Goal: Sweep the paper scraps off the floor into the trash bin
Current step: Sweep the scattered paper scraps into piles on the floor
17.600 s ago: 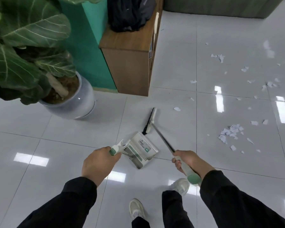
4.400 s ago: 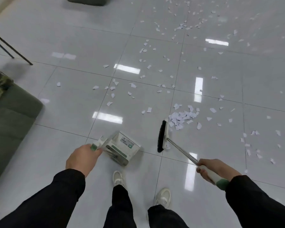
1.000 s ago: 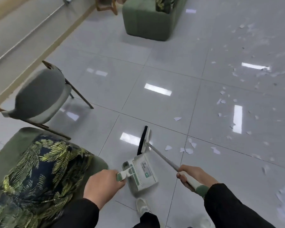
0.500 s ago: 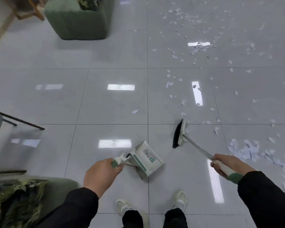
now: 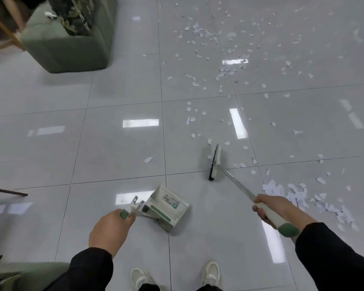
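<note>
My left hand (image 5: 110,233) grips the green-tipped handle of a white and green dustpan (image 5: 166,206) that hangs just in front of my feet. In my right hand (image 5: 275,208) I hold the white and green grip of a broom whose metal pole runs up-left to the broom head (image 5: 214,163) on the tiles. White paper scraps (image 5: 216,72) are scattered over the floor ahead and to the right. A gathered scrap pile (image 5: 292,192) lies just right of my right hand. One lone scrap (image 5: 148,159) lies left of the broom head. No trash bin is in view.
A green upholstered sofa (image 5: 72,51) with a leaf-print cushion stands at the upper left, beside a wooden frame (image 5: 4,36). A dark chair leg (image 5: 7,192) pokes in at the left edge, and a green cushion (image 5: 27,274) fills the lower left corner. My shoes (image 5: 210,274) stand below the dustpan.
The view has swung right and slightly up, so the sofa sits higher left. The broom head has shifted right and away from the dustpan, nearer the scattered scraps. Both hands keep their grips.
</note>
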The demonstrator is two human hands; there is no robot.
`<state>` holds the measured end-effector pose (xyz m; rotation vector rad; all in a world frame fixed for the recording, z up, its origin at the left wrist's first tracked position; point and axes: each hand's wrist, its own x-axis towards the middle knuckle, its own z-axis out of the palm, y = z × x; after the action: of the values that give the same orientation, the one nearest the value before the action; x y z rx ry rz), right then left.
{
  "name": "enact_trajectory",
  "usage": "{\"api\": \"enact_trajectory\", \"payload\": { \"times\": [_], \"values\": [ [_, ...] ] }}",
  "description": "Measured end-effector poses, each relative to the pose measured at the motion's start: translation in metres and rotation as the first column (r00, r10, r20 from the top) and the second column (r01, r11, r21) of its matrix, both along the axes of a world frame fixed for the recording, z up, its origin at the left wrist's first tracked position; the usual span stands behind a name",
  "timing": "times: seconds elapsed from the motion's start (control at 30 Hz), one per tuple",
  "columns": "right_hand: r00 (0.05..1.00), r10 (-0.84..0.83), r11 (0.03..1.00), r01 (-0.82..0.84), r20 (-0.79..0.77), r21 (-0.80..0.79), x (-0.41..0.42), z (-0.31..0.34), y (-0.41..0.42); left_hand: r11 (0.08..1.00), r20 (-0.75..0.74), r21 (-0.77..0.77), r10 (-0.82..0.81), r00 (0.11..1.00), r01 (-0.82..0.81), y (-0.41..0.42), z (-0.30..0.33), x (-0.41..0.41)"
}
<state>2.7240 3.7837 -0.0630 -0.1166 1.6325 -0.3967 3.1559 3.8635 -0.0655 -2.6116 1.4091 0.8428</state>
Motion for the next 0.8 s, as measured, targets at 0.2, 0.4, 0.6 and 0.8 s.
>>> {"api": "enact_trajectory", "payload": {
  "times": [0.2,0.4,0.6,0.8],
  "values": [
    [0.981,0.129,0.992,-0.128,0.146,-0.018,0.146,-0.008,-0.066,1.000,0.021,-0.014,0.024,0.999,-0.023,-0.031,0.007,0.046],
    [0.928,0.264,0.963,-0.268,0.262,-0.022,0.307,-0.032,-0.122,0.999,0.015,0.035,0.018,1.000,-0.018,-0.070,0.004,0.119],
    [0.938,0.274,0.956,-0.290,0.212,0.048,0.357,-0.065,-0.163,0.991,0.042,0.083,-0.105,0.994,0.101,-0.120,-0.001,0.175],
    [0.994,0.033,0.998,-0.039,0.102,0.053,0.248,-0.063,-0.182,0.960,0.045,0.120,-0.261,0.964,0.254,-0.182,-0.007,0.160]
  ]
}}
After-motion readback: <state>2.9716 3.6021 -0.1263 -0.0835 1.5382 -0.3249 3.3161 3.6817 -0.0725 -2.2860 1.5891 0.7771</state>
